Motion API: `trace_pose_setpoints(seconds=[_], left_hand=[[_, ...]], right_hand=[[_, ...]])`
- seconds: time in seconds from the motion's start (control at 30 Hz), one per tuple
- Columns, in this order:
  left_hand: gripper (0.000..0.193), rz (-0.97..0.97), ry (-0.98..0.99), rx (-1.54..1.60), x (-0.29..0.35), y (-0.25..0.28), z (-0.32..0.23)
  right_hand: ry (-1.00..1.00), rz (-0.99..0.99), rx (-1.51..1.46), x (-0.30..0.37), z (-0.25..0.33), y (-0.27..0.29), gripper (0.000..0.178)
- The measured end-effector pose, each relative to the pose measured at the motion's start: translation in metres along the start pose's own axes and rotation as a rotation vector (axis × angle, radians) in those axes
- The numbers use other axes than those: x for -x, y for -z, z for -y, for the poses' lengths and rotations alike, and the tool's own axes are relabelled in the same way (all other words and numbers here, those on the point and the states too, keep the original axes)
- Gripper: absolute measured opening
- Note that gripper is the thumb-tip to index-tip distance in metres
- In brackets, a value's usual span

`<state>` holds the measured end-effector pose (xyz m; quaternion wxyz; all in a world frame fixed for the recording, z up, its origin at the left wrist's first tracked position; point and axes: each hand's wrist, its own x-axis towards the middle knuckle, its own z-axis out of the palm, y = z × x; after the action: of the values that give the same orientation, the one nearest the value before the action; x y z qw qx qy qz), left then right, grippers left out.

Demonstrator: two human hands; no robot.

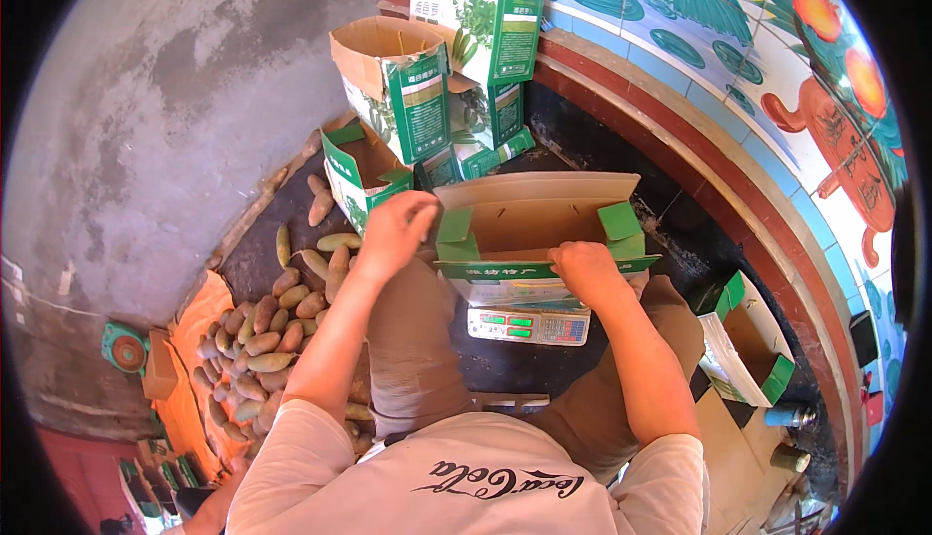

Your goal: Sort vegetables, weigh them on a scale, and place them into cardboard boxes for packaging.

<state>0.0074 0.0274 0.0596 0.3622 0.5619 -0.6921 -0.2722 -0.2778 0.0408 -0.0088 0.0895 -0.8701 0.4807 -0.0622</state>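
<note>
An open-topped cardboard box (544, 229), green outside and brown inside, stands between my knees over a digital scale (529, 325) with lit green displays. Its far brown flap stands up, and green side flaps show at both ends. At the box's upper left corner my left hand (396, 232) is curled, fingertips at the end of the far flap. My right hand (585, 271) grips the near green edge, with the fingers over the rim and partly out of sight. What lies deep in the box is hidden. Left of my legs lies a heap of long, brown-and-green root vegetables (267, 341).
More green-and-white boxes are stacked ahead, with an open box (374, 161) just beyond my left hand. Another open box (748, 341) lies at my right, near a blue bottle (791, 417). An orange sheet (199, 370) borders the heap. A painted, tiled wall curves along the right.
</note>
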Motion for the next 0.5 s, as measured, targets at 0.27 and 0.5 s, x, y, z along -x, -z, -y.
trace_pose_setpoints(seconds=[0.27, 0.5], left_hand=[[0.018, -0.229, 0.252, -0.251, 0.073, 0.047, 0.126], [0.019, -0.048, 0.555, -0.265, 0.165, 0.012, 0.242]], right_hand=[[-0.046, -0.014, -0.082, -0.001, 0.004, 0.005, 0.013], [-0.017, -0.002, -0.013, -0.001, 0.005, 0.009, 0.012]])
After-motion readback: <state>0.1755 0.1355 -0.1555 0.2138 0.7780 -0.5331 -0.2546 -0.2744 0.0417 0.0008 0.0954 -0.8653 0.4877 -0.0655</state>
